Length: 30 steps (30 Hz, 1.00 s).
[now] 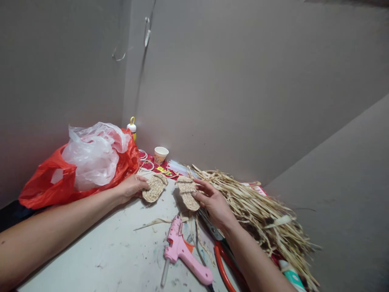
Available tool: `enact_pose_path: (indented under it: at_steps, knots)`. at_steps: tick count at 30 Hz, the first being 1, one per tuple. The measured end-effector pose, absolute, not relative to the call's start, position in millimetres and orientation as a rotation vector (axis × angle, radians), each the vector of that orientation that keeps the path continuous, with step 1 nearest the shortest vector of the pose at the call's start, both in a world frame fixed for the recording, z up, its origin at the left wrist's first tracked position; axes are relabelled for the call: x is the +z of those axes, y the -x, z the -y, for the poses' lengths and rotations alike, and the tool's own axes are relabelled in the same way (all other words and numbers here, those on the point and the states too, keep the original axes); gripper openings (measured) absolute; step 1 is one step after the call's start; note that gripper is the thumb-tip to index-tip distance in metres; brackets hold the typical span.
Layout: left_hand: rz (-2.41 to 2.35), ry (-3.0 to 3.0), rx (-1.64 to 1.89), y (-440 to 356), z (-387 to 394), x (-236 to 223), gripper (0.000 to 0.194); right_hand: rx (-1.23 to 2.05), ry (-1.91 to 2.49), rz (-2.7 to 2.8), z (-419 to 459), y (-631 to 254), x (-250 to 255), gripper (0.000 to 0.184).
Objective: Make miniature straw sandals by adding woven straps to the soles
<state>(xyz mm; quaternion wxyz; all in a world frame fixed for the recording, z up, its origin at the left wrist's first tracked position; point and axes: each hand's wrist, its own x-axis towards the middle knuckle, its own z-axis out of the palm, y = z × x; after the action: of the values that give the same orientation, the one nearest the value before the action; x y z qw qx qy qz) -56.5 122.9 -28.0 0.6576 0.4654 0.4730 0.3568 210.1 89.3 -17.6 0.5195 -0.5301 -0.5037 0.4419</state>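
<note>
My left hand [134, 187] is closed on the near left edge of a small woven straw slipper [154, 188], thumb and fingers pinching it just above the white table. A second straw slipper [188, 191], with a raised woven band across its upper part, sits in my right hand [214, 202], gripped along its right edge. Both slippers are side by side with a gap between them. Below them lies a pink hot glue gun [182, 251] with a clear glue stick in it. Red-handled cutters [223, 265] lie partly hidden under my right forearm.
A large bundle of dry straw [252, 207] covers the right side. On the left, a red plastic bag [51, 178] holds a white plastic bag [91, 158]. Near the wall are a paper cup [161, 155], clear glue sticks [179, 167] and a yellow-and-white bottle [132, 128]. Straw scraps dot the white table [121, 247].
</note>
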Motion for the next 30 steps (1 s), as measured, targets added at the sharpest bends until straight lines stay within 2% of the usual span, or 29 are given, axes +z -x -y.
enact_pose_path:
  at_steps: [3,7,12,15,19,24,30]
  knots:
    - [-1.126,-1.12,0.734,56.2,-121.8,-26.1,0.02,1.053,1.226,1.202,-81.2,-210.1,-13.5,0.041]
    - [-1.254,-1.306,0.668,65.2,-125.4,-17.2,0.018,1.027,1.188,1.209,-68.5,-208.4,-8.3,0.027]
    - [-1.449,-1.585,0.862,76.1,-122.8,7.1,0.026,0.955,1.157,1.252,-50.7,-202.7,-2.0,0.016]
    - [-1.357,-1.89,1.027,67.6,-104.8,22.0,0.019,0.945,1.174,1.258,-38.5,-193.7,3.2,0.018]
    - [-0.953,-1.763,1.009,48.3,-74.9,28.8,0.021,0.955,1.178,1.235,-26.3,-178.9,9.0,0.023]
    - [-0.908,-1.856,1.002,39.0,-59.7,27.7,0.01,0.998,1.165,1.208,-18.2,-167.6,14.4,0.027]
    - [-0.877,-1.702,1.008,40.1,-55.2,37.3,0.012,1.065,1.14,1.167,-4.1,-162.2,19.6,0.034]
